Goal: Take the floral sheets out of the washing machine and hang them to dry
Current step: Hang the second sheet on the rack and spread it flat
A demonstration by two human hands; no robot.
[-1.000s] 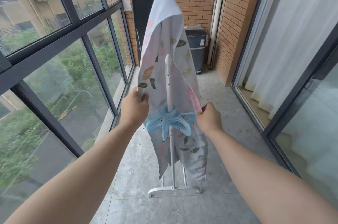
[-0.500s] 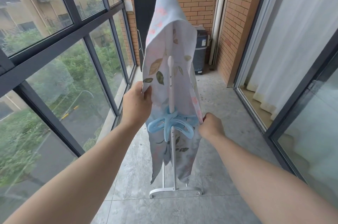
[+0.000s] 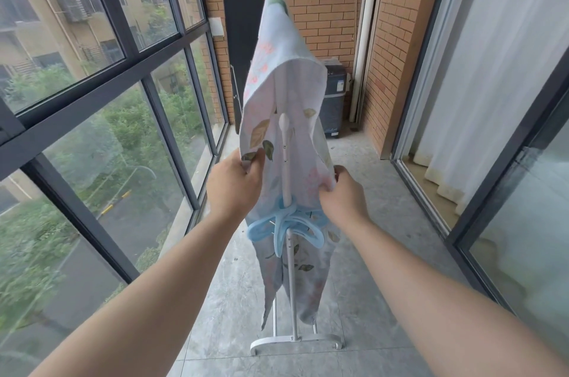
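Note:
A pale floral sheet (image 3: 271, 68) with leaf and pink flower prints hangs folded over the top of a white drying rack (image 3: 292, 309) in the middle of the balcony. My left hand (image 3: 235, 184) pinches the sheet's left edge at about mid height. My right hand (image 3: 343, 196) grips its right edge, a little lower. Between my hands the rack's white pole shows, with several light blue hangers (image 3: 284, 225) clustered on it. The sheet's lower part drapes down behind the hangers toward the rack's foot. The washing machine (image 3: 334, 96) stands against the far brick wall.
Tall dark-framed windows (image 3: 101, 118) run along the left. A black board (image 3: 240, 62) leans on the far brick wall beside the washer. Sliding glass doors with white curtains (image 3: 480, 93) line the right. Grey tile floor (image 3: 378, 238) stretches around the rack.
Both hands have lifted slightly with the sheet's edges, spreading it wider over the rack. My view has tilted downward, so the sheet's top sits lower in the frame.

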